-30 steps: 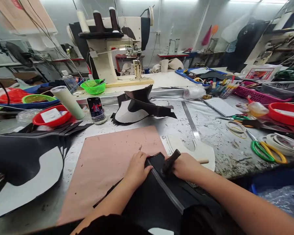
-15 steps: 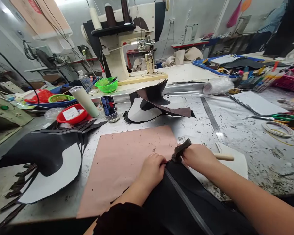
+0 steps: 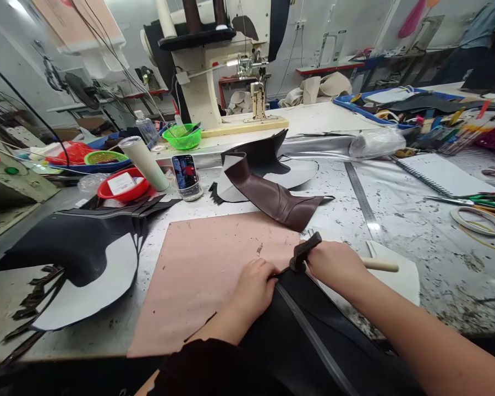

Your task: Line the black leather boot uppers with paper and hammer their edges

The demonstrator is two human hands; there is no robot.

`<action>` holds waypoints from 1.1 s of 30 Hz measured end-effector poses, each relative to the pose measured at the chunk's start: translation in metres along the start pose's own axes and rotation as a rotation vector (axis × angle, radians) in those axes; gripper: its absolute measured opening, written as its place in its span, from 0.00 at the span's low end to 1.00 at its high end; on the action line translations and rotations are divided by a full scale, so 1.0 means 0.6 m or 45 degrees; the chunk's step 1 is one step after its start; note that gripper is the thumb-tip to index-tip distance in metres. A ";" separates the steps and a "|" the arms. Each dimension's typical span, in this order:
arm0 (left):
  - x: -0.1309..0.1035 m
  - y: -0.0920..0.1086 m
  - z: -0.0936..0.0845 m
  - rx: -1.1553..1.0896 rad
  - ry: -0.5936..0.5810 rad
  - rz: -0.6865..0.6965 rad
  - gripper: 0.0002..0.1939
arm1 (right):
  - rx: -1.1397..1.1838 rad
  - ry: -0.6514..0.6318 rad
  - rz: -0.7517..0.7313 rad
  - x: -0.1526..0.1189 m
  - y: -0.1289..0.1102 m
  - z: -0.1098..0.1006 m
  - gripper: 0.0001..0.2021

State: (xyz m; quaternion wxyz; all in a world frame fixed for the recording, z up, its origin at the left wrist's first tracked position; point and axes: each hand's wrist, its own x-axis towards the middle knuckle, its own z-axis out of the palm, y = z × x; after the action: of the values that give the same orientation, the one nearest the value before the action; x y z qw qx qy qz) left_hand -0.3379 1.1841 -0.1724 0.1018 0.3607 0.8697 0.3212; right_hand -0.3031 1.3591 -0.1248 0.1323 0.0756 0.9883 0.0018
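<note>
My left hand [image 3: 258, 286] pinches the top edge of a black leather piece [image 3: 313, 330] that has a grey strip along it. My right hand [image 3: 330, 263] is wrapped round a hammer [image 3: 305, 252], whose dark head rests at the upper corner of the leather and whose wooden handle shows beyond the wrist. Under the left hand and forearm lies a pink sheet [image 3: 206, 264]. A brown leather piece [image 3: 272, 192] lies over black and white pieces behind the sheet.
Stacked black leather [image 3: 78, 236] lies at the left. Behind are a phone [image 3: 185, 173], red bowl [image 3: 124, 187], green basket [image 3: 183, 137] and sewing machine [image 3: 202, 82]. To the right are a metal ruler [image 3: 361, 192], notebook [image 3: 445, 173] and tape roll [image 3: 478, 220].
The brown leather piece has dropped forward and now overlaps the pink sheet's back edge. The view has shifted slightly. Both hands stay at the leather's top edge.
</note>
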 end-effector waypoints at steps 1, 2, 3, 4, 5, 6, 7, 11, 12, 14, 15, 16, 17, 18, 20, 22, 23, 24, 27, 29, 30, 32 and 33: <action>-0.001 -0.003 0.002 -0.001 0.033 0.044 0.09 | 0.002 0.012 0.002 0.000 0.001 -0.001 0.12; -0.001 -0.005 0.004 0.018 0.063 0.098 0.08 | 0.003 0.025 0.003 0.000 0.002 -0.003 0.11; -0.001 -0.007 0.007 0.053 0.089 0.159 0.08 | 0.003 0.028 0.001 0.001 0.003 -0.006 0.11; -0.001 -0.009 0.010 0.099 0.109 0.218 0.09 | 0.003 0.026 -0.009 0.001 0.004 -0.010 0.10; -0.001 -0.011 0.013 0.150 0.124 0.268 0.10 | 0.002 0.019 -0.023 0.001 0.005 -0.015 0.10; -0.001 -0.012 0.015 0.200 0.135 0.305 0.10 | 0.002 0.019 -0.033 0.001 0.005 -0.019 0.09; -0.001 -0.013 0.017 0.243 0.143 0.331 0.11 | 0.006 0.029 -0.035 0.000 0.004 -0.023 0.09; -0.003 -0.012 0.020 0.329 0.173 0.376 0.11 | 0.060 0.154 -0.014 0.002 -0.004 -0.024 0.13; -0.004 -0.012 0.019 0.326 0.187 0.381 0.11 | 0.072 0.136 -0.026 0.004 -0.005 -0.021 0.13; -0.004 -0.011 0.018 0.298 0.222 0.384 0.11 | 0.077 0.038 -0.061 0.007 -0.007 -0.016 0.11; -0.004 -0.010 0.018 0.282 0.237 0.388 0.11 | 0.071 0.000 -0.066 0.008 -0.006 -0.014 0.10; -0.004 -0.010 0.017 0.270 0.247 0.397 0.11 | 0.063 -0.002 -0.063 0.008 -0.006 -0.013 0.10; -0.004 -0.009 0.017 0.268 0.252 0.408 0.11 | 0.057 0.034 -0.052 0.008 -0.006 -0.013 0.10; -0.004 -0.009 0.016 0.275 0.253 0.419 0.11 | 0.052 0.082 -0.042 0.007 -0.006 -0.013 0.11; -0.004 -0.009 0.017 0.303 0.248 0.432 0.11 | 0.060 0.147 -0.062 0.004 -0.008 -0.011 0.12; -0.004 -0.009 0.017 0.331 0.242 0.429 0.11 | 0.068 0.096 -0.096 0.002 -0.012 -0.009 0.12; -0.004 -0.009 0.018 0.339 0.239 0.424 0.12 | 0.065 0.066 -0.104 0.002 -0.014 -0.008 0.11; -0.003 -0.009 0.018 0.341 0.232 0.421 0.12 | 0.064 0.062 -0.105 0.001 -0.015 -0.008 0.11; -0.001 -0.009 0.014 0.328 0.198 0.431 0.12 | 0.086 0.141 -0.105 0.001 -0.018 -0.003 0.11; 0.001 -0.010 0.008 0.304 0.171 0.367 0.09 | 0.108 0.117 -0.117 0.002 -0.018 0.003 0.10; 0.001 -0.010 0.004 0.281 0.155 0.295 0.07 | 0.108 0.095 -0.120 0.002 -0.018 0.006 0.11; 0.001 -0.011 -0.003 0.215 0.117 0.132 0.03 | 0.099 0.084 -0.115 0.004 -0.017 0.010 0.11; 0.000 -0.012 -0.005 0.179 0.101 0.080 0.04 | 0.094 0.090 -0.117 0.004 -0.017 0.010 0.11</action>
State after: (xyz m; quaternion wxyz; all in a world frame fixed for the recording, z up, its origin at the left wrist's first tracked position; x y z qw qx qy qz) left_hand -0.3433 1.1788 -0.1748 0.0314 0.3810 0.8817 0.2765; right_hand -0.3054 1.3492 -0.1315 0.0943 0.0350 0.9942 -0.0380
